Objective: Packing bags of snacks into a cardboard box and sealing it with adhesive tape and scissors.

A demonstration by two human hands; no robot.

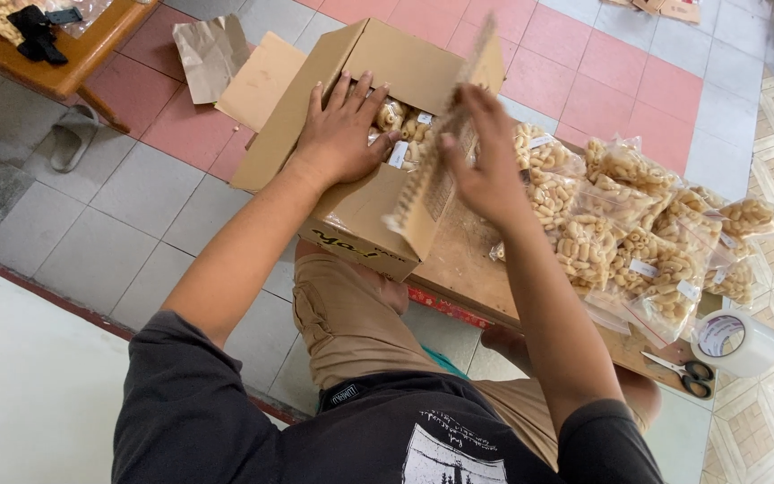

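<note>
Low wooden board [468, 260] sits on tiled floor [136, 206]. Cardboard box [365, 224] rests at board's left end. Heap of clear snack bags [638, 224] piled right of box. Scissors [683, 372] lie far right of box, on board's near edge; tape roll [735, 342] just beside them. Flattened cardboard [262, 79] and brown paper [210, 56] lie on floor left of box.
</note>
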